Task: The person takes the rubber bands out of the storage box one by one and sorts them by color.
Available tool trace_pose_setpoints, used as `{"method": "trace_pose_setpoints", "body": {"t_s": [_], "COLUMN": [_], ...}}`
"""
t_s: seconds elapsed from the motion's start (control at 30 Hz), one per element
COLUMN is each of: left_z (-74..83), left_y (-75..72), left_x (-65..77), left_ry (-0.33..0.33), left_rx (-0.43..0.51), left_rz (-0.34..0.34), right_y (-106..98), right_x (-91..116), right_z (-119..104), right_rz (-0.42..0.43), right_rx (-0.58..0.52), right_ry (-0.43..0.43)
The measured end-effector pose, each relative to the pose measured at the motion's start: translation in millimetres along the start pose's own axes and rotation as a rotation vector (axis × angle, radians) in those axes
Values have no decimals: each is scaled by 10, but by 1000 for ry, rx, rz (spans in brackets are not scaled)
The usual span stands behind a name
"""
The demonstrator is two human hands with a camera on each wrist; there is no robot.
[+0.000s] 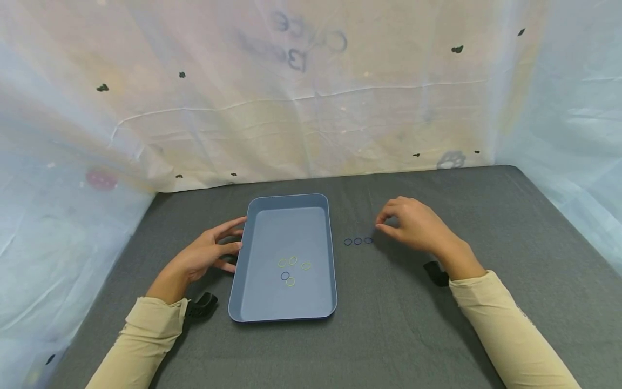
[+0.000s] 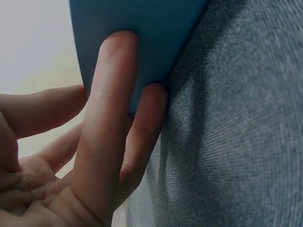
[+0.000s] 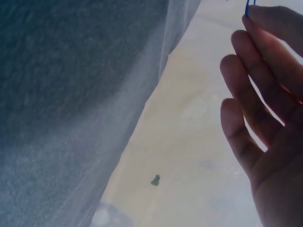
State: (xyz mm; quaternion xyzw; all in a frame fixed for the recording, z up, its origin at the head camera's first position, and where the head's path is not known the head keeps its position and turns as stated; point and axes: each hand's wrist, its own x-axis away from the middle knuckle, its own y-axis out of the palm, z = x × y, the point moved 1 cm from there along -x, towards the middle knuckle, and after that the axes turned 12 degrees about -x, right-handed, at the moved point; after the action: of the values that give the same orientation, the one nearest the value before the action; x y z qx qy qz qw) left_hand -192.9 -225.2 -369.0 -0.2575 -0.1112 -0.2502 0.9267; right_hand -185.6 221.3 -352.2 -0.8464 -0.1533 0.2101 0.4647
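Note:
My left hand (image 1: 206, 253) rests against the left side of a blue-grey tray (image 1: 257, 227), fingers extended. In the left wrist view its fingertips (image 2: 118, 45) touch the tray's outer wall (image 2: 156, 28). To the right of the tray, above the table, my right hand (image 1: 413, 224) pinches a thin blue rubber band (image 3: 247, 8) between thumb and index finger, the other fingers loosely bent. Just left of that hand, three dark blue rubber bands (image 1: 358, 237) lie in a row. Inside the tray are several yellow-green rubber bands (image 1: 306, 262) and one blue rubber band (image 1: 282, 276).
A dark grey cloth (image 1: 389, 329) covers the table. Behind it hangs a pale curtain (image 1: 311, 135) with dark specks, and bluish sheeting closes off both sides. Each wrist wears a black strap-on device, the left one (image 1: 203, 306) close beside the tray.

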Motion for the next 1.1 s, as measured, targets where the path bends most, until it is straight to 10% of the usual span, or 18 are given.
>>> {"method": "trace_pose_setpoints", "body": {"t_s": [1.1], "left_z": [16], "left_y": [16], "left_x": [8], "left_ry": [-4], "left_rx": [-1], "left_rz": [15], "right_y": [38], "right_x": [57], "right_z": [230], "right_rz": [-164], "right_rx": [54], "right_ry": [18]}}
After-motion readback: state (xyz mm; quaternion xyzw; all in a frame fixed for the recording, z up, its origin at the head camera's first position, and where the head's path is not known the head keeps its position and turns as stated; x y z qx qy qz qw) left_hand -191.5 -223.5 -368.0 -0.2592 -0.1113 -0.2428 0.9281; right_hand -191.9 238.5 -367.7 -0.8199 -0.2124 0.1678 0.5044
